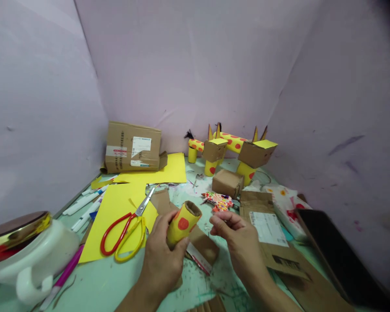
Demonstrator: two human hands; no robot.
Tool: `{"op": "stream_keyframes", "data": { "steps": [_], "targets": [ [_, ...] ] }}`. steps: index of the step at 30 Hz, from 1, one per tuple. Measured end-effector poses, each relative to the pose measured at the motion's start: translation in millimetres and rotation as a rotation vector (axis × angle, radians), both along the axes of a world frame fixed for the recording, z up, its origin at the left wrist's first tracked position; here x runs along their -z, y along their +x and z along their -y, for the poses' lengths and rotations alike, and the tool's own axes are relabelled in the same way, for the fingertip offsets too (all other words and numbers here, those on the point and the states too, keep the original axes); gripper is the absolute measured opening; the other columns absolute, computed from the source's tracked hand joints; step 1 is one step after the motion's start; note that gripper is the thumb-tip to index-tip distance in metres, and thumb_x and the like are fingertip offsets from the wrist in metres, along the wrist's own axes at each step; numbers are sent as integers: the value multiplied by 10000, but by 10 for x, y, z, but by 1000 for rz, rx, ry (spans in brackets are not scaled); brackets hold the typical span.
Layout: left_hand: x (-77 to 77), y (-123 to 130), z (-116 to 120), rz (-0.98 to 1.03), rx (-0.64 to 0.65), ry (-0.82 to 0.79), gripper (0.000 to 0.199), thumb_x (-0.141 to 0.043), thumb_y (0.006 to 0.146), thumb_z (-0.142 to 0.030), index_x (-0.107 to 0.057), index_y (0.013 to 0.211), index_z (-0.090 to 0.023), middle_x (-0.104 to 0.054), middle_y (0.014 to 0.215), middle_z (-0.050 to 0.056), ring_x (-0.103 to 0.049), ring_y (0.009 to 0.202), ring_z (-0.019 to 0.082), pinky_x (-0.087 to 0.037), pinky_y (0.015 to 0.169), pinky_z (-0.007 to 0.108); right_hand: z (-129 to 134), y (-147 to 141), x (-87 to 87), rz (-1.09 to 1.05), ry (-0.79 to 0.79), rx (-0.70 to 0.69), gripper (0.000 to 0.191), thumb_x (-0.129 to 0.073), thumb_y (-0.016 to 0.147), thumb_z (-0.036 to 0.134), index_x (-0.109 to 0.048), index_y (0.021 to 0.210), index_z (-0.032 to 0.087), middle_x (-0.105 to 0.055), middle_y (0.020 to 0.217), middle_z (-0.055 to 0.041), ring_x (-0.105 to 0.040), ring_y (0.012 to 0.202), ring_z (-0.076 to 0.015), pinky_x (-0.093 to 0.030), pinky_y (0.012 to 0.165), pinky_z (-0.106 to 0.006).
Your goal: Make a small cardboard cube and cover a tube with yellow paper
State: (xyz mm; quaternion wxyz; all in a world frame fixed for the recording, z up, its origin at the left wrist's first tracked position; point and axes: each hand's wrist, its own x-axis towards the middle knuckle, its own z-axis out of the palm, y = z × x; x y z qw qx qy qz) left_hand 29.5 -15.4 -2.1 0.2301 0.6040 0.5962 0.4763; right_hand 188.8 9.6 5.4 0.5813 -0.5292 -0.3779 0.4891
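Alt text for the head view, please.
Left hand holds a yellow tube with red spots; right hand is raised beside it. Around them: scissors, yellow paper, cardboard and two spotted animal figures behind.

At our left edge we see a white pot (60, 245) with a handle and a glossy, gold-rimmed lid (17, 232). Just beside it lies a purple pen (68, 268), and farther back we see several white markers (87, 201). A cardboard box (133, 147) with white labels stands near the back. To our right are a dark phone (336, 253) and a white plastic bag (289, 208) with red marks. Pale walls (182, 60) surround the green desk (97, 286) on three sides.
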Motion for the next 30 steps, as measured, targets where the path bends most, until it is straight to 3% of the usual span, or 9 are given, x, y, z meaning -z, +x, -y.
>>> {"op": "stream_keyframes", "data": {
  "steps": [6, 11, 14, 17, 19, 22, 24, 30],
  "targets": [
    [50, 28, 3, -63, -33, -20, 408, -585, 675, -190, -538, 1081, -187, -616, 1054, 81, -583, 971, 267, -458, 865, 441, 6, 18, -64, 64, -45, -12, 258, -761, 553, 370, -641, 566, 141, -622, 475, -2, -475, 369, -93, -348, 408, -219],
    [65, 39, 16, -73, -15, -40, 399, -595, 676, -188, -524, 1069, -188, -600, 1051, 88, -567, 993, 281, -453, 864, 455, 24, 44, -82, 124, 22, 20, 393, -724, 604, 473, -520, 439, 180, -533, 398, 21, -462, 414, -101, -386, 475, -242],
    [63, 35, 18, -94, 9, -28, 390, -604, 692, -192, -512, 1071, -191, -590, 1048, 90, -564, 987, 281, -460, 855, 456, 39, 36, -100, 118, 78, -20, 340, -682, 646, 512, -629, 679, 178, -679, 720, -38, -556, 561, -139, -462, 580, -285],
    [78, 34, 32, -119, 35, 28, 367, -597, 712, -182, -503, 1067, -191, -581, 1040, 96, -561, 991, 283, -465, 853, 460, 65, -12, -107, 94, 63, -183, 499, -740, 582, 433, -598, 1007, 213, -617, 1145, -95, -606, 741, -202, -508, 609, -338],
    [103, 36, 49, -140, 89, 89, 349, -568, 735, -158, -501, 1076, -199, -569, 1057, 99, -550, 1025, 282, -459, 876, 460, 80, -44, -91, 93, 15, -245, 570, -757, 559, 396, -571, 1068, 219, -577, 1206, -114, -604, 838, -244, -520, 610, -355],
    [138, 36, 63, -145, 171, 128, 381, -547, 745, -128, -506, 1113, -216, -548, 1134, 106, -515, 1117, 285, -421, 946, 470, 77, -49, -38, 44, 13, -280, 540, -767, 585, 375, -575, 1063, 213, -600, 1147, -114, -580, 987, -284, -527, 695, -375],
    [138, 32, 49, -57, 175, 78, 444, -599, 714, -152, -506, 1143, -212, -542, 1189, 118, -503, 1158, 303, -394, 983, 482, 56, -26, 2, -61, 40, -314, 500, -770, 622, 384, -572, 1049, 215, -623, 1081, -94, -588, 1003, -277, -525, 742, -379],
    [-27, -7, -32, 587, 222, -221, 608, -697, 686, -388, -462, 1198, -158, -548, 1263, 153, -578, 1114, 293, -497, 895, 369, 17, 19, 32, -361, 22, -350, 500, -823, 616, 325, -562, 1033, 232, -662, 934, -21, -658, 834, -203, -539, 740, -347]
  ]
}}
